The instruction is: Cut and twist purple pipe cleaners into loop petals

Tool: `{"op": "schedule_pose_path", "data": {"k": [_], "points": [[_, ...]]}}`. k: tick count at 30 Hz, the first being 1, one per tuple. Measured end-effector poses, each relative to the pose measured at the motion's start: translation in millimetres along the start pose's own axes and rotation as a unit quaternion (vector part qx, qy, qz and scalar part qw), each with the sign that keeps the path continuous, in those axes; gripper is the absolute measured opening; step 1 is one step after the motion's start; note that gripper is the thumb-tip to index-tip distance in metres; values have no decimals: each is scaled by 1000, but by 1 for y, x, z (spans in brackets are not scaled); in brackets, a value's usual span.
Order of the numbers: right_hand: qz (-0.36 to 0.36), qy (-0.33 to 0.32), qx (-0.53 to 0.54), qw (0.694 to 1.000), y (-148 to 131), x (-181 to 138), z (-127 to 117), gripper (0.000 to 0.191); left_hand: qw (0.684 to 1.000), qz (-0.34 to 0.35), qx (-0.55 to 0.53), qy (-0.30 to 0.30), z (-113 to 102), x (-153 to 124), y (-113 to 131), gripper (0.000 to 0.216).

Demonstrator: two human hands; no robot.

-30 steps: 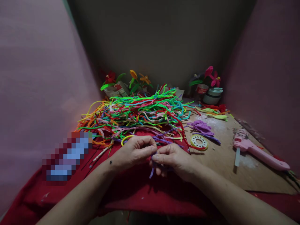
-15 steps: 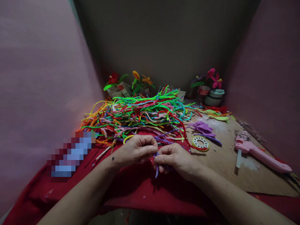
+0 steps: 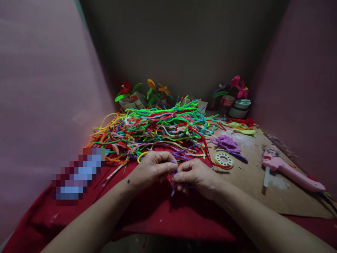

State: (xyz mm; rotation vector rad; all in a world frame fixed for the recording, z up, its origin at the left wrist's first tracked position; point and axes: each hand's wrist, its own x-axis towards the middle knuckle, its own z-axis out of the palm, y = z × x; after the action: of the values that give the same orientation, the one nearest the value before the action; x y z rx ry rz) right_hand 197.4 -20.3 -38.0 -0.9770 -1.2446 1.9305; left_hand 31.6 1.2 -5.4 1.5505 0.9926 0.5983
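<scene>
Close together over the red cloth, both of my hands pinch a purple pipe cleaner (image 3: 173,193). My left hand (image 3: 159,166) is closed, thumb against fingertips, at its upper end. My right hand (image 3: 194,175) is closed on it just to the right, with a short end hanging below the fingers. Most of the purple piece is hidden by my fingers. Just beyond my hands lies a large tangled heap of colourful pipe cleaners (image 3: 158,121). A bundle of purple looped pieces (image 3: 225,143) rests on the board to the right.
On the brown board (image 3: 247,182) are a white-and-yellow spool (image 3: 224,160) and a pink glue gun (image 3: 292,172). Pipe-cleaner flowers (image 3: 238,87) and a lidded jar (image 3: 239,108) stand at the back. A blurred blue item (image 3: 81,177) lies left on the red cloth (image 3: 147,221).
The hanging purple end has shifted slightly left and up under my fingers. Both hands keep their pinch in nearly the same place. The whole view has moved a little.
</scene>
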Motion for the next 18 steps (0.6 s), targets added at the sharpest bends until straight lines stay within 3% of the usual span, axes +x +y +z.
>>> {"op": "schedule_pose_path", "data": {"k": [3,6,8,11,13,18], "points": [[-6,13,3,1000,0,2,0,23,994,46,80,54,6,-2,1,17],[-23,46,-30,998,-2,2,4,26,966,116,187,135,12,-3,3,15],[-33,60,-53,996,-3,1,7,27,967,104,179,149,14,-3,3,14],[-27,60,-59,996,-5,-1,9,24,996,11,34,86,8,-1,3,16],[-20,60,-57,996,-6,-2,9,22,997,-34,-57,38,2,1,1,19],[-13,58,-71,996,-7,-3,6,28,994,-54,-94,-21,-6,3,-3,23]]}}
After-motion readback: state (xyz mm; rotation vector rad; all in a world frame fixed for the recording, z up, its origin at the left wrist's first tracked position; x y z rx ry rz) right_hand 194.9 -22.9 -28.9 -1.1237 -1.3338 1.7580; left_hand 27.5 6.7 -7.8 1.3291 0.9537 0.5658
